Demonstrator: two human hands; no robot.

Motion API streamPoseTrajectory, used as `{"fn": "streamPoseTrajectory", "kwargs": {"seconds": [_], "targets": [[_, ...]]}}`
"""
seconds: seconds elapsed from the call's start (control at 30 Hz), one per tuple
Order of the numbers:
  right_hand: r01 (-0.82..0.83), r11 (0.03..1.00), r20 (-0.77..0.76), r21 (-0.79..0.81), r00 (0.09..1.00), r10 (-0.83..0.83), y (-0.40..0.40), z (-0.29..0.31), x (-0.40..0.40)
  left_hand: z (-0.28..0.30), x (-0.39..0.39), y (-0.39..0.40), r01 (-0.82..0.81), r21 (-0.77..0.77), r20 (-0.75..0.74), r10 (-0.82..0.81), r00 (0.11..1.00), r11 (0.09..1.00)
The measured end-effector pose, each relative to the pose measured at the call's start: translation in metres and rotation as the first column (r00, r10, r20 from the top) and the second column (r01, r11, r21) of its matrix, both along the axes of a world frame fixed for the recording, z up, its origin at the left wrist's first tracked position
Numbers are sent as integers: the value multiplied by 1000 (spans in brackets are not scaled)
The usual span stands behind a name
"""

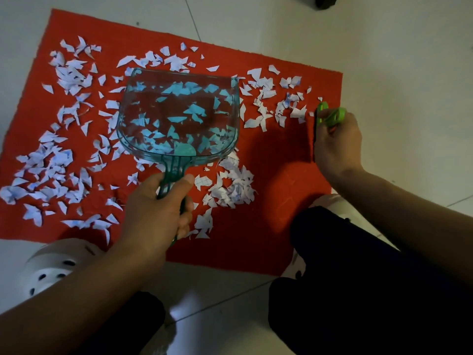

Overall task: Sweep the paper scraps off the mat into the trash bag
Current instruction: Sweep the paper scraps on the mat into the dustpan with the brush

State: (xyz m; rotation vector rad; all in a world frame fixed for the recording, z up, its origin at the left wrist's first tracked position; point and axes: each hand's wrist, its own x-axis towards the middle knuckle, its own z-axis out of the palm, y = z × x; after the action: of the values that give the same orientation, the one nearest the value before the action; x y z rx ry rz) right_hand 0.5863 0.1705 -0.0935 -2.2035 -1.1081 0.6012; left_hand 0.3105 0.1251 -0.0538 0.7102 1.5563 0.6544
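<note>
Plainly, hardly any sweeping had been done: scraps (pixel 64 160) lay all over the red mat (pixel 268 234), thickest from 8 to 11 o'clock, with a band along 12 to 2 and a clump just below the middle. No trash bag was in view.

To do this step well, the dustpan (pixel 179 116) would need its front lip pressed flat on the mat so paper could not slip under, and the brush (pixel 329 117) should work in short, low strokes from the 2 o'clock edge toward the pan; light scraps flick away under hard strokes. Gathering small piles first would likely save trips.

At the middle, the left hand (pixel 156 213) gripped the pan's handle, fingers and thumb wrapped round it, the clear teal pan apparently raised above the scraps seen through it. Near 3 o'clock, the right hand (pixel 335 144) was curled round the green brush grip, dark bristles edge-on at the mat, just beside the nearest scraps.
</note>
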Motion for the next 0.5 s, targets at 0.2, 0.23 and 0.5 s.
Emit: {"fn": "streamPoseTrajectory", "kwargs": {"seconds": [0.2,0.23,0.5], "targets": [[-10,994,60,-109,998,16,19,-5,10,-1,1,0,7,0,3,-7,1000,1000],[-23,993,54,-117,998,29,21,-5,7,-1,0,-1,10,-1,1,-10,1000,1000],[-258,965,-24,-40,966,257,12,1,-1,-2,-1,-1,13,-4,-2,-13,1000,1000]]}}
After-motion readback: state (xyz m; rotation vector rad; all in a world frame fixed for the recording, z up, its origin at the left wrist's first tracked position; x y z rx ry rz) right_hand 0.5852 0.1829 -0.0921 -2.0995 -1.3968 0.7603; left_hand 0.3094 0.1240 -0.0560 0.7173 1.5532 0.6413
